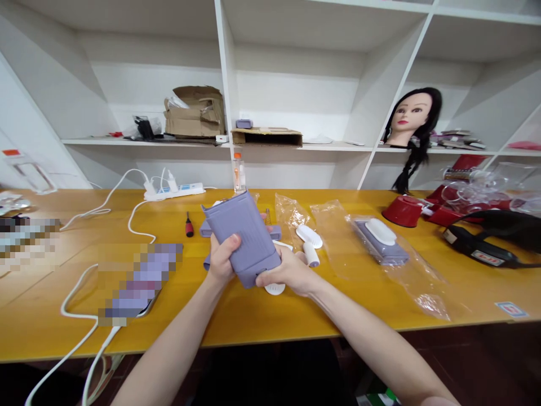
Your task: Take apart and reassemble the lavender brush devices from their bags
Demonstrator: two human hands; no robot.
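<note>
Firmly, left hand and right hand have their grip clamped on a lavender plastic case.

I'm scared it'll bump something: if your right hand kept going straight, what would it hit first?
The lavender plastic case, which the right hand grips, comes first; the left hand seems next behind it, though depth is unclear.

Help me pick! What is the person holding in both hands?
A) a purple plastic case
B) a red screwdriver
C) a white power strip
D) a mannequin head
A. The left hand and the right hand both wrap around the purple plastic case, holding it up off the table.
</note>
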